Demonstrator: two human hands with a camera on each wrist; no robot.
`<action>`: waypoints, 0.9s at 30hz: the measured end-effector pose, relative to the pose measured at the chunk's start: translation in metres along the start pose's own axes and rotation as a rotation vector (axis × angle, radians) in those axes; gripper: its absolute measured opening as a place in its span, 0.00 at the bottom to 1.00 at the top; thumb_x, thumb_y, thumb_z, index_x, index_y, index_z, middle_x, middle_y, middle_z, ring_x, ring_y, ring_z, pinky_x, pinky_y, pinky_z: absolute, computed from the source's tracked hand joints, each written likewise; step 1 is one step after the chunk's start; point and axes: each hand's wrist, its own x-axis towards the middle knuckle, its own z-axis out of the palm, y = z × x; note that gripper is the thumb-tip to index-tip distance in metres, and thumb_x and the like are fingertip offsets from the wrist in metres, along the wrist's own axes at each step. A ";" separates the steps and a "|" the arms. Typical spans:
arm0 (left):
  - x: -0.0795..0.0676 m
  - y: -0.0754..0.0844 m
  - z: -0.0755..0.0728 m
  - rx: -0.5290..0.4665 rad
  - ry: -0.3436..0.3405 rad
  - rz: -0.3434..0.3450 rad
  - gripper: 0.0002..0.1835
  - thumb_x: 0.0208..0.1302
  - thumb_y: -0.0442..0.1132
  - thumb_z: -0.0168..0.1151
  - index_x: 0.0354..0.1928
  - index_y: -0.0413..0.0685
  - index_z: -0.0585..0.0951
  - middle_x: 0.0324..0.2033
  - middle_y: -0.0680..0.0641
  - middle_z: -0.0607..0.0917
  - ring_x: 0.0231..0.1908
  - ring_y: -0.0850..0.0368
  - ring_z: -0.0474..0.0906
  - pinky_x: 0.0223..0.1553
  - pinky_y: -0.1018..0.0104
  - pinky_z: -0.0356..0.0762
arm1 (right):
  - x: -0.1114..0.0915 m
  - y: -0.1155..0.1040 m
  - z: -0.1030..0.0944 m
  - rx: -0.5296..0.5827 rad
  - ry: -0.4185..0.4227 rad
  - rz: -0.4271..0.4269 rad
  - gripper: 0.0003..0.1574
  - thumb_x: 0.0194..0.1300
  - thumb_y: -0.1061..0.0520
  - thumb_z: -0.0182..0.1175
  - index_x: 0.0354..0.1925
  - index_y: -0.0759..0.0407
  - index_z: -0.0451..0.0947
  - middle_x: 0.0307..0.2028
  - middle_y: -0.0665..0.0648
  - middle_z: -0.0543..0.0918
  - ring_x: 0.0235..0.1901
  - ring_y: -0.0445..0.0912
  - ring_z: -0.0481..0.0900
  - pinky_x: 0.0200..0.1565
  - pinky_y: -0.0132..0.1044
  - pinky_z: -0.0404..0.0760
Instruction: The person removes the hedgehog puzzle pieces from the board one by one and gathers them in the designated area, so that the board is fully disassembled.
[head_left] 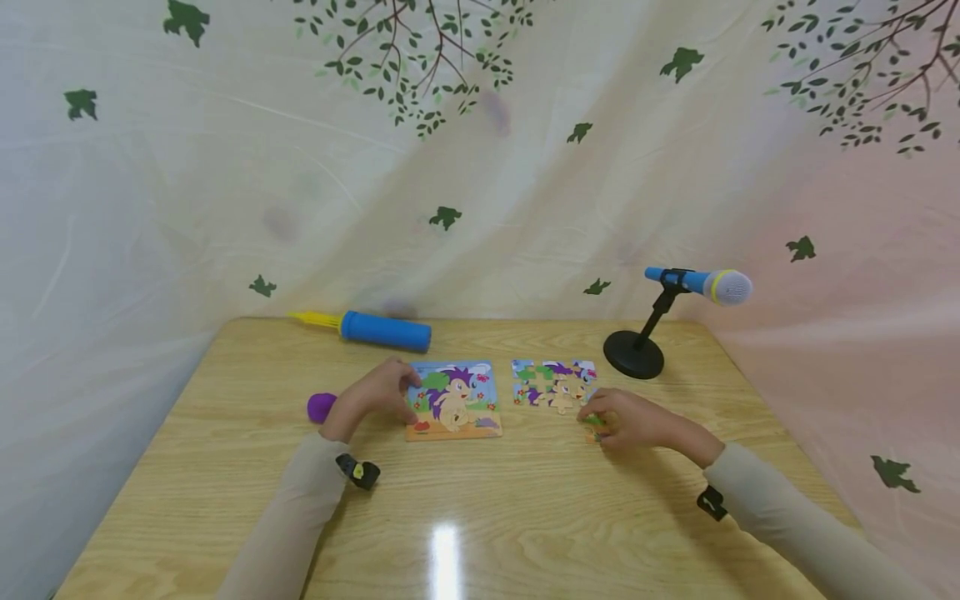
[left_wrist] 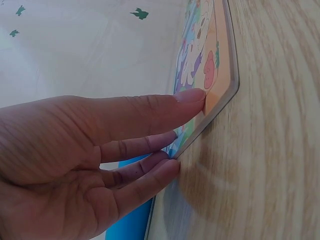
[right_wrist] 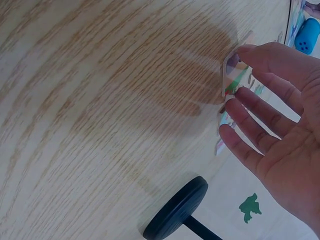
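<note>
A hedgehog picture board (head_left: 453,400) lies flat on the table. My left hand (head_left: 381,390) is at its left side; in the left wrist view the thumb (left_wrist: 165,111) rests on the board near a corner, and the rather straight fingers touch its edge. To the right lie several joined jigsaw pieces (head_left: 536,385) with the same hedgehog picture and gaps among them. At their lower right corner my right hand (head_left: 637,421) holds a jigsaw piece (right_wrist: 232,75) between thumb and fingertips. That piece is partly hidden by the fingers.
A blue hand pump (head_left: 386,331) with a yellow nozzle lies behind the board. Beside my left wrist is a purple ball-like object (head_left: 321,407), partly covered. A blue toy microphone (head_left: 701,283) on a black stand (head_left: 633,354) stands at the back right. Patterned cloth (head_left: 480,167) hangs behind the table.
</note>
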 end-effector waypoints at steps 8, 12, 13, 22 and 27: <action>0.001 -0.001 0.000 -0.002 -0.001 0.006 0.30 0.44 0.36 0.84 0.51 0.36 0.83 0.41 0.43 0.75 0.43 0.50 0.71 0.46 0.59 0.75 | 0.001 0.001 0.000 0.018 0.005 0.008 0.25 0.56 0.66 0.72 0.54 0.60 0.84 0.49 0.58 0.83 0.44 0.48 0.77 0.44 0.42 0.79; 0.002 -0.001 0.000 -0.005 -0.001 0.013 0.29 0.44 0.36 0.84 0.50 0.36 0.83 0.41 0.43 0.75 0.42 0.50 0.71 0.44 0.61 0.74 | 0.001 0.002 0.000 0.022 -0.004 0.012 0.25 0.57 0.65 0.72 0.54 0.60 0.83 0.49 0.57 0.83 0.44 0.48 0.78 0.44 0.42 0.80; 0.002 -0.002 0.000 -0.007 -0.002 0.012 0.29 0.44 0.35 0.84 0.50 0.36 0.83 0.41 0.43 0.75 0.42 0.50 0.71 0.44 0.61 0.74 | 0.001 0.002 0.000 0.022 -0.005 0.011 0.24 0.57 0.65 0.72 0.54 0.60 0.84 0.49 0.57 0.84 0.44 0.47 0.78 0.44 0.42 0.80; 0.001 -0.001 -0.001 -0.007 -0.011 -0.002 0.28 0.45 0.36 0.83 0.51 0.37 0.83 0.42 0.43 0.75 0.43 0.50 0.71 0.45 0.61 0.74 | 0.010 -0.007 -0.003 0.022 0.026 -0.006 0.25 0.60 0.63 0.72 0.57 0.61 0.82 0.51 0.59 0.84 0.46 0.53 0.81 0.48 0.48 0.83; 0.002 -0.003 0.001 -0.001 0.001 0.015 0.29 0.45 0.36 0.84 0.50 0.37 0.83 0.41 0.43 0.75 0.42 0.50 0.71 0.45 0.60 0.75 | 0.026 -0.020 0.001 0.046 0.022 -0.005 0.25 0.62 0.63 0.69 0.58 0.60 0.81 0.54 0.59 0.83 0.51 0.56 0.82 0.52 0.54 0.82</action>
